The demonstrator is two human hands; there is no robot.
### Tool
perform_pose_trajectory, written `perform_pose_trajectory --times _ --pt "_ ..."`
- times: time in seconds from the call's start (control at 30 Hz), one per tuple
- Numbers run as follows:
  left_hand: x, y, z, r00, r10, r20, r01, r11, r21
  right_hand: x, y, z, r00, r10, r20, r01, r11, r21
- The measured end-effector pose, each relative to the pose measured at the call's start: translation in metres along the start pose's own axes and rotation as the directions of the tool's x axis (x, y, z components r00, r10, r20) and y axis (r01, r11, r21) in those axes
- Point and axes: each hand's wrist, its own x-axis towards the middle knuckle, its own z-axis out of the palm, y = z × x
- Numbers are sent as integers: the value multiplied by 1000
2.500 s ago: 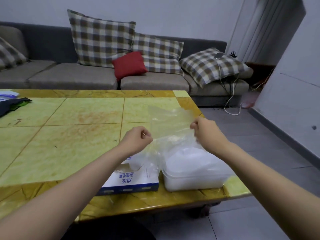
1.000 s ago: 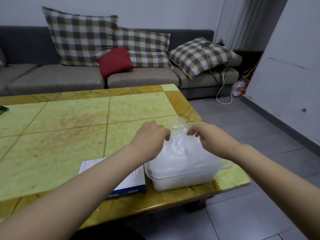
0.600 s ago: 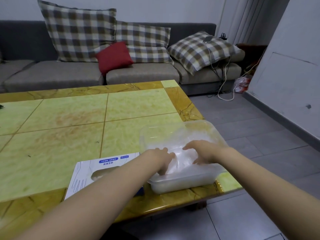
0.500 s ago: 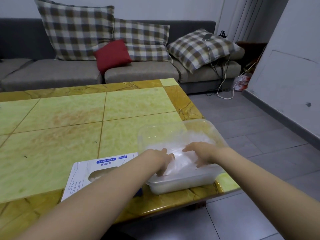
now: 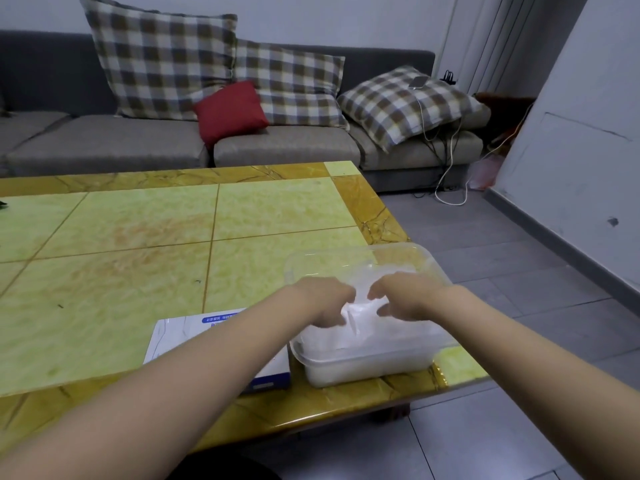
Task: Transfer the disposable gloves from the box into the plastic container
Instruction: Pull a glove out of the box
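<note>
- Straight ahead of you, a grey sofa (image 5: pixel 104 147) runs along the back wall.
- Three checked cushions on it: a big one (image 5: pixel 159 60), a second (image 5: pixel 294 88) just beside it, and a third (image 5: pixel 391 109) lying at the right end.
- A small red cushion (image 5: pixel 230 110) leans in front of the first two.
- A phone (image 5: pixel 419 82) lies on the right-hand cushion, and its white cable (image 5: pixel 450 188) trails down to the grey tiled floor (image 5: pixel 502 341).
- Your surface (image 5: pixel 138 237) is yellow-green stone with amber borders.

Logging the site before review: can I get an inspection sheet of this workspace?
Surface: tiled table, yellow-green, amber border.
Job's things: glove box beside plastic container; gloves fill it.
Clutter: dark specks on table.
Grippers: left hand and right hand pinch gloves inside container.
Cables: white cable trails from sofa to floor.
Surroundings: grey sofa, checked cushions, red cushion.
</note>
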Motion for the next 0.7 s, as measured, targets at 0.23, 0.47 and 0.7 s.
perform_pose_trajectory --times 0.23,0.47,0.7 --pt "-57 -54 7 762 -242 -600 102 961 -258 -24 -82 -18 812 -154 -563 322 922 213" --pt "-106 -107 76 882 -438 -175 393 887 -243 -6 -177 33 858 -350 -376 444 873 200" --pt "-126 -134 102 954 -296 54 296 893 -338 24 -207 54 934 -356 -4 348 909 230"
